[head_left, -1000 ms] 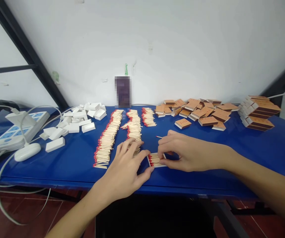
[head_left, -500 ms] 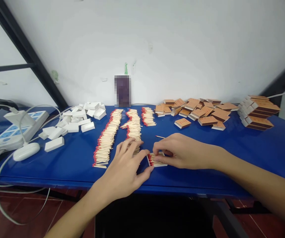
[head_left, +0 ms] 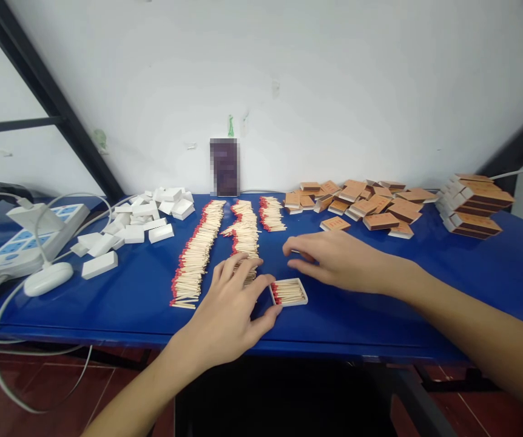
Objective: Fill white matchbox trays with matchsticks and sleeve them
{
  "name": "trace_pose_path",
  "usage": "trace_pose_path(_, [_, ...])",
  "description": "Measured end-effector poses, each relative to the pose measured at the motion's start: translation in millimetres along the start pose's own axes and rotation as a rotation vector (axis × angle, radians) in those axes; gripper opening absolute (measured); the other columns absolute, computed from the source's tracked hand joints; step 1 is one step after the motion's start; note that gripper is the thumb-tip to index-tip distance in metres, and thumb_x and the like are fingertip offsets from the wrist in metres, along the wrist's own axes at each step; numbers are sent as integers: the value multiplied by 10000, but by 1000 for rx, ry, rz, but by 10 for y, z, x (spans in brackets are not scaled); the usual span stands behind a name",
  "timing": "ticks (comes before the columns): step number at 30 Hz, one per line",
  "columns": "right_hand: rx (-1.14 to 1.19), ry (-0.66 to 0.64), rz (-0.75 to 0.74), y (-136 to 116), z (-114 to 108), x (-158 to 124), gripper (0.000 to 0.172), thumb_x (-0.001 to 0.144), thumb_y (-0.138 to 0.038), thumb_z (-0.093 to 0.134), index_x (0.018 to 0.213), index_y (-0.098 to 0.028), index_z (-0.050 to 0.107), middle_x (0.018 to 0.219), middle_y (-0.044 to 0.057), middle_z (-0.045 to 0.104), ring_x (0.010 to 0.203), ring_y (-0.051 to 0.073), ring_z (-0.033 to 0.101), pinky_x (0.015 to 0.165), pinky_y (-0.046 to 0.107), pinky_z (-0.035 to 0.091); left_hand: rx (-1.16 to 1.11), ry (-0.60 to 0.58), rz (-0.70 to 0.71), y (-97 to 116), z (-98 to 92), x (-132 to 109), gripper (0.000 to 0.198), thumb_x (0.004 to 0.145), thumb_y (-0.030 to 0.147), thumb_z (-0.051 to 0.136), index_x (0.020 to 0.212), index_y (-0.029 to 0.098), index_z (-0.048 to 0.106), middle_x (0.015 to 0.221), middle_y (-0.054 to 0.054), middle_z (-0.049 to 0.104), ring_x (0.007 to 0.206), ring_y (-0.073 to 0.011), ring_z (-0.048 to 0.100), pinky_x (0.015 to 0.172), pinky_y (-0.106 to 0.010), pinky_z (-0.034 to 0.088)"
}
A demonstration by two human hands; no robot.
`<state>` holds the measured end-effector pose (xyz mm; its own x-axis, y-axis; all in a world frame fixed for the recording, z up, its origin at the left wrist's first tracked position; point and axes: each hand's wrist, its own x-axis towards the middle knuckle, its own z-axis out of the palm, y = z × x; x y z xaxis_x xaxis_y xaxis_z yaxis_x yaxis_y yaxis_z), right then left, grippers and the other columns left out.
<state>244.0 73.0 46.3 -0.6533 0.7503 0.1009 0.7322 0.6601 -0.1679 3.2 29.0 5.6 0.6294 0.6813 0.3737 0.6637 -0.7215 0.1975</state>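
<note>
White rectangular cardboard tray (head_left: 296,303), red-tipped wooden matches (head_left: 289,292) inside, on blue worktop (head_left: 371,321). Left hand (head_left: 236,306) grip holds left end; right hand (head_left: 341,258) grip wide, nearby. Likely light, crushable; hold end corners.

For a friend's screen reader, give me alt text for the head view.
The left hand touches a white tray of red-tipped matches; the right hand is open beside it. On the blue table also lie rows of matches, white boxes and orange matchboxes.

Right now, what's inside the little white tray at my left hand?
Matches lie in the tray, red heads toward your left hand. Those on top cover whatever lies beneath, so any lower layers can't be seen.
</note>
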Motion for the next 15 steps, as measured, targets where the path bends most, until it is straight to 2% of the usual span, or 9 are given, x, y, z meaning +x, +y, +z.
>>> trace_pose_path(4, [-104,0,95,187,53,29,214,991,-334,424,1024,-194,582,953,73,699,771,195,603,663,294,358,-6,1,-4,9,-4,5,273,950,358,591,1175,209,632,1329,-118,535,1311,-326,399,1057,-530,399])
trace_pose_path(8, [-63,-67,110,259,128,53,218,1004,-320,391,926,-190,546,885,69,681,686,173,576,617,285,337,-3,11,2,14,-5,2,269,950,354,594,1172,209,634,1322,-115,540,1305,-321,409,1055,-521,401])
trace_pose_path(12, [-38,-47,77,132,76,27,247,1021,-328,356,901,-187,521,809,54,649,639,163,535,598,283,314,14,16,-9,16,-6,-3,267,955,369,580,1164,216,642,1322,-113,546,1297,-330,413,1050,-538,387])
trace_pose_path(15, [105,-57,-21,-33,-30,-28,247,1017,-363,383,913,-198,534,746,16,621,622,147,516,592,268,319,27,20,-14,16,-6,-6,275,955,380,577,1167,217,643,1335,-116,542,1299,-335,406,1050,-550,373])
